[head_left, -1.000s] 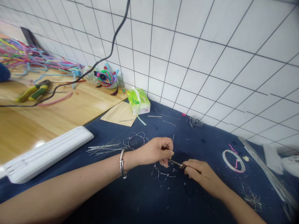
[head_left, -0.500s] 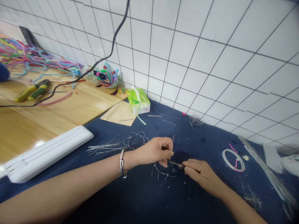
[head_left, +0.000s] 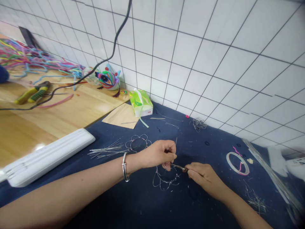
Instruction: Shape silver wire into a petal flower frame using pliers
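Observation:
My left hand (head_left: 164, 155), with a silver bangle on its wrist, pinches a looped wire piece (head_left: 166, 182) that hangs below the fingers, small pink beads on it. One thin wire end sticks up above the fingertips. My right hand (head_left: 199, 173) is closed round slim metal pliers (head_left: 180, 167), whose tips point left and reach the wire at my left fingers. Whether the jaws grip the wire is too small to tell. Behind my left wrist lies a second wire flower ring (head_left: 138, 143), beside a bundle of straight wires (head_left: 108, 150).
A long white case (head_left: 51, 156) lies at left, a green tissue pack (head_left: 141, 103) by the wall. Yellow-green pliers (head_left: 34, 93) rest on the wooden table (head_left: 78, 106). A tangled wire clump (head_left: 199, 124), white ring (head_left: 237, 163) and cut wires (head_left: 257, 202) lie right. A black cable hangs above.
The hanging wire piece has swung a little left and down below my left hand. Both hands keep nearly the same place and the same grip.

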`<state>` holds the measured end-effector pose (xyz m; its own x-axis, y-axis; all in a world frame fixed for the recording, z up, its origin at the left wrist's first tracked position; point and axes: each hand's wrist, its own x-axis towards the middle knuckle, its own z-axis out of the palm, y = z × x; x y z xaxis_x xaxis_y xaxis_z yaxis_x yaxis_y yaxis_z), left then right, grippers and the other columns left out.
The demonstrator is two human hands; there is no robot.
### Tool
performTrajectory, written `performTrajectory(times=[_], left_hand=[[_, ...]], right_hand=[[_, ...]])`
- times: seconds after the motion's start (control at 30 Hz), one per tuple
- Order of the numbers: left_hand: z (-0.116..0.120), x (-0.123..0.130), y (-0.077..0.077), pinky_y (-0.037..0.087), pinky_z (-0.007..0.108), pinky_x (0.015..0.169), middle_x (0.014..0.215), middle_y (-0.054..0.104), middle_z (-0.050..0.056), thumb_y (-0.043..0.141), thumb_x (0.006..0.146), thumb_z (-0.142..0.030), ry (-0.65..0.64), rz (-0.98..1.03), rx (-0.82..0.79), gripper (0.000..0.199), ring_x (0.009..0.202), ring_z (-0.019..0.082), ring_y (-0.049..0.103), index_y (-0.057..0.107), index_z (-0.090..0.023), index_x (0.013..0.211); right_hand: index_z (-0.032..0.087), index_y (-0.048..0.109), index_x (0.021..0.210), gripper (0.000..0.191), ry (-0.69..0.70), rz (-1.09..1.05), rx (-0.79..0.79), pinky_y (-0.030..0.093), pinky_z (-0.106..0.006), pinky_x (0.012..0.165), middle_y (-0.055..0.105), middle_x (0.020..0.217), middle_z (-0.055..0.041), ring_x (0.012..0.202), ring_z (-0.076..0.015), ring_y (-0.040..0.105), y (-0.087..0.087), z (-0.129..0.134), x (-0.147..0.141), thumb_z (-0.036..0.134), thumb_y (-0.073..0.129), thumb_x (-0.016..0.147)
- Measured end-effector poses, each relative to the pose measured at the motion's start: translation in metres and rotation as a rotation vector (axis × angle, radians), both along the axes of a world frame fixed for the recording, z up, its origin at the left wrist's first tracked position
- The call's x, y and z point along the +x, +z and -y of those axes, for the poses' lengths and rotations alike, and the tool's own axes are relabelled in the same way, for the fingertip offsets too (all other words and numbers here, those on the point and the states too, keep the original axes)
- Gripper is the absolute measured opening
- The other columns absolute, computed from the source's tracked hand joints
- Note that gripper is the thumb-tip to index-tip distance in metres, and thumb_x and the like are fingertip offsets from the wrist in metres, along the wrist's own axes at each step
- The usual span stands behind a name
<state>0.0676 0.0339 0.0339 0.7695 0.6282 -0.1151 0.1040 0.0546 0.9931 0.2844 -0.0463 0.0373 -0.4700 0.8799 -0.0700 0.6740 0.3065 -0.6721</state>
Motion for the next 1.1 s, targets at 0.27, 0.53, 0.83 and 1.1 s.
performTrajectory(times=[0.27, 0.53, 0.83, 1.1], left_hand=[[0.000, 0.000, 0.002, 0.047, 0.020, 0.049, 0.060, 0.055, -0.002, 0.051, 0.079, -0.026, 0.006, 0.007, 0.010, 0.011, 0.055, 0.012, 0.063, 0.045, -0.016, 0.076], [0.001, 0.000, 0.003, 0.048, 0.020, 0.048, 0.058, 0.054, -0.002, 0.050, 0.079, -0.026, 0.015, -0.004, 0.031, 0.012, 0.054, 0.013, 0.062, 0.046, -0.016, 0.076], [0.001, 0.000, 0.000, 0.047, 0.020, 0.046, 0.058, 0.054, -0.003, 0.052, 0.078, -0.027, 0.019, -0.009, 0.035, 0.012, 0.052, 0.012, 0.062, 0.047, -0.016, 0.076], [0.001, 0.002, -0.003, 0.046, 0.018, 0.045, 0.058, 0.054, -0.003, 0.053, 0.076, -0.024, 0.023, 0.012, -0.042, 0.010, 0.049, 0.010, 0.060, 0.048, -0.015, 0.075]], right_hand=[[0.018, 0.052, 0.073, 0.031, -0.024, 0.016, -0.035, 0.035, -0.023, 0.060, 0.048, 0.067, 0.0016, 0.062, -0.0103, 0.046, 0.006, 0.000, 0.000, 0.034, 0.033, 0.091], [0.018, 0.056, 0.075, 0.035, -0.039, 0.003, -0.087, 0.036, -0.024, 0.062, 0.052, 0.070, 0.0004, 0.064, -0.0113, 0.047, 0.011, 0.001, 0.000, 0.038, 0.032, 0.091], [0.018, 0.057, 0.077, 0.033, -0.043, -0.009, -0.111, 0.037, -0.023, 0.062, 0.052, 0.072, -0.0001, 0.065, -0.0110, 0.048, 0.012, 0.001, -0.001, 0.038, 0.034, 0.090], [0.017, 0.061, 0.086, 0.035, -0.034, -0.075, -0.199, 0.039, -0.023, 0.062, 0.057, 0.077, -0.0025, 0.065, -0.0111, 0.050, 0.013, -0.002, 0.002, 0.040, 0.034, 0.090]])
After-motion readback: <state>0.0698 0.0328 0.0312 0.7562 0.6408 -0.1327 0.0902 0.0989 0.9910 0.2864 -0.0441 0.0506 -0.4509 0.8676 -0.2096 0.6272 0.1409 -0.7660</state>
